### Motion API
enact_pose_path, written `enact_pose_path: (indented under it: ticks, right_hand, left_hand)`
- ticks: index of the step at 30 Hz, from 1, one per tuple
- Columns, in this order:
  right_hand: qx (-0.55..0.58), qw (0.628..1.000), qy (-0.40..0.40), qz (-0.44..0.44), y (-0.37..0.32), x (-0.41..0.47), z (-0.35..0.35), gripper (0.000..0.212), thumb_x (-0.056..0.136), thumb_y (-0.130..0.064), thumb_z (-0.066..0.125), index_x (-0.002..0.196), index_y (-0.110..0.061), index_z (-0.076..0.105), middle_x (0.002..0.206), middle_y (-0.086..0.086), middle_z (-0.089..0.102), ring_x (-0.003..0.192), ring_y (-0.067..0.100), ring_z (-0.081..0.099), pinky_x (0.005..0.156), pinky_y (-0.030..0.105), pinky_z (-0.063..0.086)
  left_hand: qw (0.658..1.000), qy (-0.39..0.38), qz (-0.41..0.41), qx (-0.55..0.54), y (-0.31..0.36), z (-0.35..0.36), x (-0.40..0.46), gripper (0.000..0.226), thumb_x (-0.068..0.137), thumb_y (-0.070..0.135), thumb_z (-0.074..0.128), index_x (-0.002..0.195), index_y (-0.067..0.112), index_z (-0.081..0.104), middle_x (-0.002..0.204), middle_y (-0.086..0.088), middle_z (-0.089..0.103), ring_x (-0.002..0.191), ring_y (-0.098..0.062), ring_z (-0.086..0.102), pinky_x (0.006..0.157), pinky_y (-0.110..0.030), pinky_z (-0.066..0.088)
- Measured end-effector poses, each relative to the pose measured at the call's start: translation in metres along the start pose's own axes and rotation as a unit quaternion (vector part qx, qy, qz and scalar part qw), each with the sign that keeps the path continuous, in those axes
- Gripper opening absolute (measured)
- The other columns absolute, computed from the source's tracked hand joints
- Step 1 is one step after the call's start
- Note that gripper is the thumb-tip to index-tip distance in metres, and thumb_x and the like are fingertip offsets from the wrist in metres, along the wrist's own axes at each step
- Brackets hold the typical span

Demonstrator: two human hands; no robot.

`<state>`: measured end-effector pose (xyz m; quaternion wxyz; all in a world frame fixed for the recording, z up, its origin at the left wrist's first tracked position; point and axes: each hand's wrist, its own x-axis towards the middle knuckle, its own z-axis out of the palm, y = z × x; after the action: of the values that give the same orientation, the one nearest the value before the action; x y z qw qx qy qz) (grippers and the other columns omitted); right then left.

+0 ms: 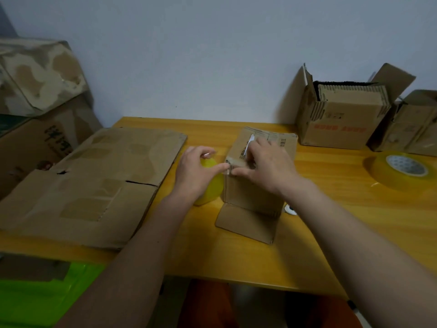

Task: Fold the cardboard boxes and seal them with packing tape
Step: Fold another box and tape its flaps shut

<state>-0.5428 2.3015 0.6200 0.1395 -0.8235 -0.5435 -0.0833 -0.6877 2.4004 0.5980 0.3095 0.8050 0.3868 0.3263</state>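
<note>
Pinched between your left hand [192, 170]'s thumb and forefinger is something small at the near top corner of the small upright brown cardboard box [256, 176] at the middle of the frame; it may be a tape end, though the blur keeps you from telling. That same hand lies over a yellowish translucent roll of packing tape [210, 185] just left of the box. Your right hand [264, 165] rests on the box's top with its fingers curled down over the near edge, thumb tip meeting your left fingertips at that corner. One box flap lies flat on the yellow wooden table [331, 233] toward you. A second, larger roll of clear packing tape [399, 170] lies flat at the right edge of the frame, well apart from your hands. Left of centre a big flattened brown cardboard sheet [92, 183] covers the tabletop. In the upper right stands an open brown carton with red print [340, 119], holding corrugated pieces on edge, and another brown box [413, 124] just beside it.
</note>
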Motion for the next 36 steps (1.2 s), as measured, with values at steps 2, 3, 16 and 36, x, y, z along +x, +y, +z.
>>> enact_pose_path:
  ticks: [2, 3, 16, 36]
  right_hand:
    - [-0.021, 0.998, 0.040, -0.032, -0.002, -0.004, 0.009, 0.055, 0.078, -0.065, 0.057, 0.112, -0.022, 0.049, 0.115, 0.000, 0.050, 0.106, 0.022, 0.046, 0.088, 0.036, 0.039]
    - [-0.020, 0.998, 0.039, -0.042, -0.001, -0.005, 0.010, 0.056, 0.079, -0.062, 0.058, 0.119, -0.024, 0.048, 0.117, 0.000, 0.049, 0.107, 0.022, 0.045, 0.088, 0.036, 0.039]
    - [-0.043, 0.998, -0.007, -0.033, -0.019, 0.000, 0.013, 0.059, 0.090, -0.061, 0.042, 0.142, -0.035, 0.032, 0.135, 0.003, 0.041, 0.123, 0.028, 0.037, 0.100, 0.042, 0.034]
    - [0.047, 0.993, -0.005, -0.106, -0.005, -0.002, -0.007, 0.064, 0.083, -0.071, 0.038, 0.124, -0.024, 0.054, 0.115, 0.001, 0.058, 0.108, 0.021, 0.051, 0.090, 0.037, 0.043]
  left_hand:
    - [1.000, -0.010, 0.012, 0.017, -0.002, -0.001, 0.000, 0.050, 0.072, 0.032, 0.083, 0.116, 0.023, 0.063, 0.116, 0.004, 0.054, 0.112, -0.013, 0.051, 0.092, -0.030, 0.045]
    - [0.999, -0.015, 0.017, 0.028, -0.003, -0.001, -0.001, 0.051, 0.072, 0.029, 0.084, 0.117, 0.023, 0.063, 0.118, 0.003, 0.054, 0.115, -0.015, 0.051, 0.096, -0.035, 0.045]
    - [0.999, -0.008, 0.019, -0.044, -0.015, -0.008, 0.000, 0.038, 0.086, -0.001, 0.056, 0.116, 0.022, 0.063, 0.113, 0.004, 0.052, 0.111, -0.010, 0.052, 0.089, -0.019, 0.039]
    - [0.996, 0.068, -0.053, 0.010, -0.001, 0.001, 0.008, 0.038, 0.097, 0.043, 0.046, 0.119, 0.016, 0.060, 0.112, 0.003, 0.047, 0.116, -0.022, 0.049, 0.102, -0.037, 0.039]
